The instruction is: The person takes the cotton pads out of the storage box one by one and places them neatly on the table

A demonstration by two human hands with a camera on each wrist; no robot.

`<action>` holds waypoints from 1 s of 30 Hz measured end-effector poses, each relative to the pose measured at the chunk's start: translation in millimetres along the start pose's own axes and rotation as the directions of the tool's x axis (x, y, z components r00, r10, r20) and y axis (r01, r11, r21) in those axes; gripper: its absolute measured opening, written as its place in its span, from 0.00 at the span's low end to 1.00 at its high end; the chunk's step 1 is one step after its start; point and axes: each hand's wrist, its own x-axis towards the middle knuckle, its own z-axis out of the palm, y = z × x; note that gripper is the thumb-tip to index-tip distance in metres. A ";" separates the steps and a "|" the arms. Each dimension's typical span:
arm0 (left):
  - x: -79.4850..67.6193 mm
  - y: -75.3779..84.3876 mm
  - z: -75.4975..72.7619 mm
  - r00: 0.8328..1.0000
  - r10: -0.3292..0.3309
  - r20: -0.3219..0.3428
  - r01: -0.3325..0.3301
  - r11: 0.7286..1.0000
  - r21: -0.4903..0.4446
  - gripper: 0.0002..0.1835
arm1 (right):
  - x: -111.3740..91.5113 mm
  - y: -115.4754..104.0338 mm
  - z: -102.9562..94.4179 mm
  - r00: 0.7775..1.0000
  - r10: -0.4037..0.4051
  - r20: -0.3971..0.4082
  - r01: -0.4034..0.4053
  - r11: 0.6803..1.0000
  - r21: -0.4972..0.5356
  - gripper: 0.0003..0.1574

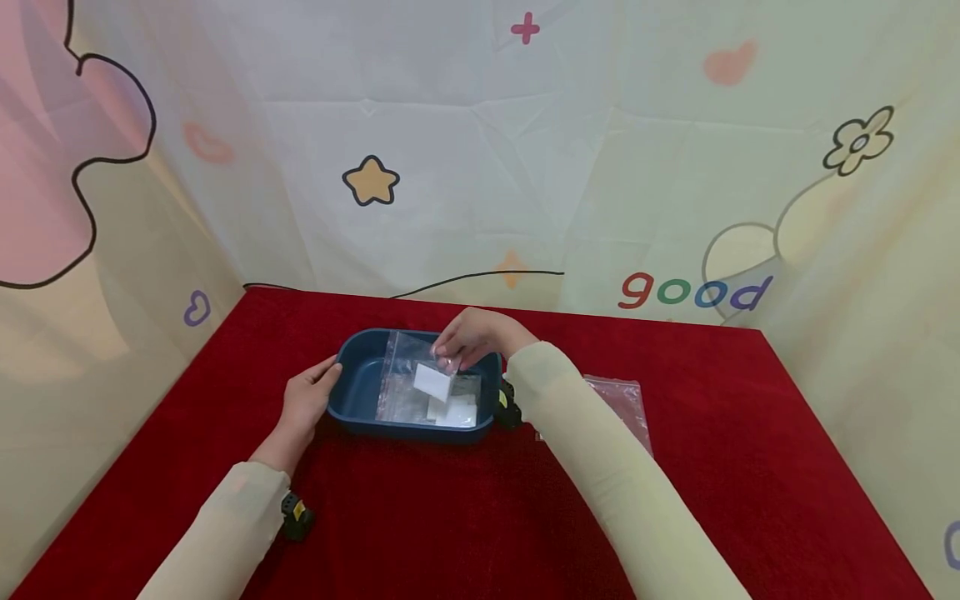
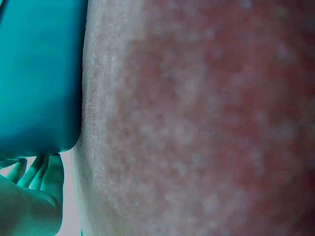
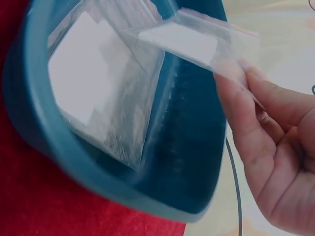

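Note:
A blue rectangular basin [image 1: 360, 392] with rounded corners stands on the red cloth. My left hand [image 1: 306, 398] holds its left end at the rim; in the left wrist view the fingers [image 2: 51, 177] lie against the basin's outer wall [image 2: 42, 78]. Above the basin's right half, my right hand [image 1: 480, 335] pinches a small clear zip bag [image 3: 229, 37] between thumb and fingers. Inside that bag is a white card [image 1: 432, 382]. Below it in the basin lies a larger clear bag [image 1: 390, 392] with white pieces [image 3: 81, 69] showing through.
Another clear plastic bag [image 1: 626, 404] with a red seal line lies on the red cloth [image 1: 720, 450] to the right, partly behind my right forearm. A printed curtain [image 1: 465, 200] hangs around the back and sides of the table.

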 end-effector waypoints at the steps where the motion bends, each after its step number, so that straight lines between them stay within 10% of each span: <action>1: 0.2 -0.1 0.2 1.000 -0.003 -0.001 0.003 1.000 -0.002 0.28 | -1.4 1.1 -1.2 1.000 -0.009 -0.004 0.009 1.000 0.004 0.16; 30: -1.2 -0.7 1.0 1.000 0.003 -0.004 -0.003 1.000 -0.006 0.28 | -34.7 36.0 3.0 0.971 -0.141 -0.194 0.172 0.973 0.156 0.19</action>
